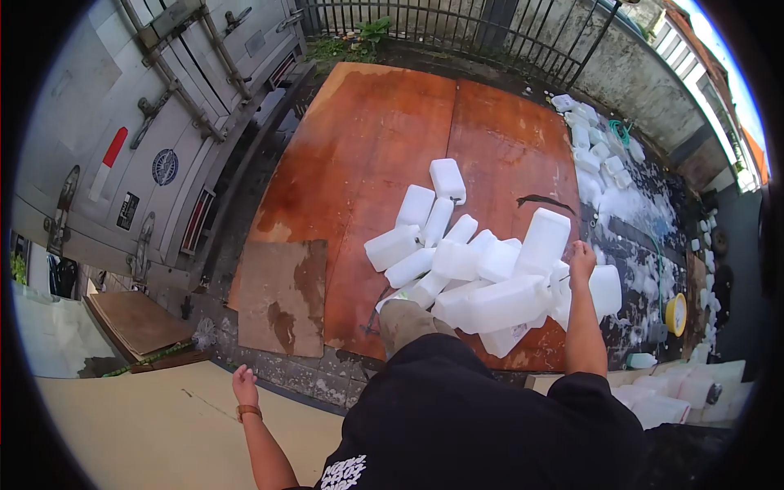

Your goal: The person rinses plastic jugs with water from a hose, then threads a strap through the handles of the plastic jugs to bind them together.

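A cluster of white plastic jerrycans [510,302] lies on the orange-brown boards in front of me, tilted at various angles and pressed against one another. At its right side my right hand [582,261] is closed, beside a tall jerrycan [543,242] and above another jerrycan [606,291]. Whatever its fingers grip is too small to make out. My left hand [244,384], with a brown band at the wrist, is out to the left over a pale surface. Its fingers are loosely bent and apart, holding nothing. A dark strap [545,201] lies behind the tall jerrycan.
A truck's rear doors [163,122] stand at left. Loose brown board [282,298] overlaps the orange-brown boards [384,122]. More white jerrycans [596,147] lie among foam at right, near a green hose [621,131] and yellow basin [675,314]. A metal fence [457,33] runs behind.
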A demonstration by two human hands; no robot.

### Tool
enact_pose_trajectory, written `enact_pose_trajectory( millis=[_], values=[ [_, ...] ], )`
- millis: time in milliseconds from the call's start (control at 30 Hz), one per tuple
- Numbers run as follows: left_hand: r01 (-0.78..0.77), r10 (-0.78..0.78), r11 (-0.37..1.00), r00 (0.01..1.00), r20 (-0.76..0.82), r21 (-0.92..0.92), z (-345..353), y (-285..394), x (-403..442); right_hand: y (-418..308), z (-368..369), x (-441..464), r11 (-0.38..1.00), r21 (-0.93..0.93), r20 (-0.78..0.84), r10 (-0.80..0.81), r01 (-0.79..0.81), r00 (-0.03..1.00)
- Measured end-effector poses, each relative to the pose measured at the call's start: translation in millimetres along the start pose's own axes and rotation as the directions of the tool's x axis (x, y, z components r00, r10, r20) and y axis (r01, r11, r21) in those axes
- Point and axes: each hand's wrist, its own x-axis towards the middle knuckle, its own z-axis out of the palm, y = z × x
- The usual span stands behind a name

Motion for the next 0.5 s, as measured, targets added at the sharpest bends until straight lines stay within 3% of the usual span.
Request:
enact_pose_trajectory(
  millis=[67,133,267,333,367,467,500],
  values=[
    [-0.033,0.030,0.997,0.999,-0.039,-0.068,4.5,23.3,26.7,8.8,17.8,-17.3,0.997,-0.077,-0.032,-0.006,0.004,0.999],
    [-0.039,0.039,0.997,0.999,-0.010,-0.064,20.0,52.7,49.9,-11.2,51.5,-57.9,0.957,-0.263,-0.091,-0.149,0.120,0.985],
    [-0.103,0.113,0.988,0.990,0.080,-0.114,70.8,98.1,111.0,-41.4,112.4,-86.1,0.951,-0.309,-0.121,-0.061,0.021,0.991],
    [-0.103,0.109,0.993,0.987,0.120,-0.055,97.1,117.6,154.5,-53.8,136.2,-66.6,0.963,-0.269,-0.222,-0.041,-0.021,0.974],
    [-0.088,0.090,0.996,0.979,0.184,-0.018,109.1,123.5,179.6,-43.9,137.5,-39.8,0.982,-0.185,-0.293,-0.080,0.025,0.953],
    [-0.092,0.063,0.993,0.949,0.310,0.079,138.4,152.3,262.1,-93.0,85.4,37.5,0.975,-0.186,-0.530,-0.206,0.124,0.823],
    [0.003,-0.041,0.993,0.944,0.328,0.115,144.9,165.8,291.9,-111.9,46.0,57.1,0.957,-0.282,-0.594,-0.226,0.064,0.772]
  ],
)
